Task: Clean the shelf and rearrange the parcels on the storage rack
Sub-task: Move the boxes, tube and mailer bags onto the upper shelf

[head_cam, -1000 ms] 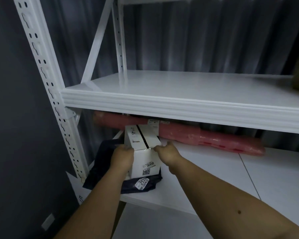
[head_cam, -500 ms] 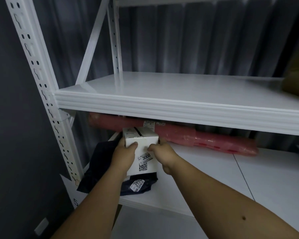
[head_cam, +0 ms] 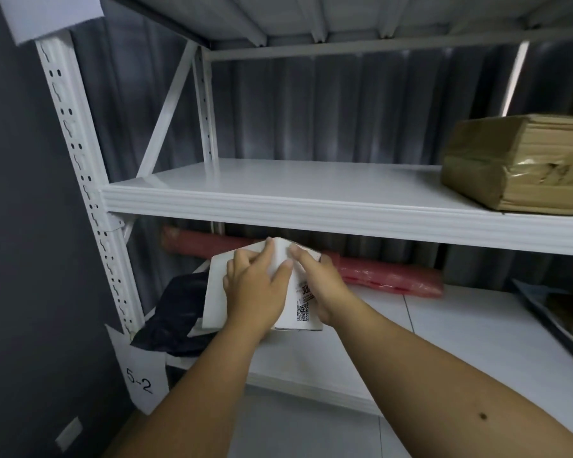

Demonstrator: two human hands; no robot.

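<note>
A white box parcel [head_cam: 215, 294] with a barcode label is held tilted just above the lower shelf [head_cam: 394, 352], at the front edge of the rack. My left hand [head_cam: 257, 285] grips its left face, fingers curled over the top corner. My right hand [head_cam: 321, 285] grips its right face beside the label. A black bag parcel [head_cam: 172, 312] lies under and left of the box. A long red wrapped roll [head_cam: 391, 279] lies along the back of the lower shelf.
The middle shelf [head_cam: 311, 200] holds a brown taped parcel [head_cam: 516, 163] at its right end. A dark tray [head_cam: 556, 319] sits at the lower shelf's right. A white upright post [head_cam: 83, 180] with a tag reading 5-2 [head_cam: 139, 381] stands left, against a grey wall.
Both hands lifted the white box off the black bag and turned it, corner now upward. The view rose, showing the upper shelf's underside and the brown parcel.
</note>
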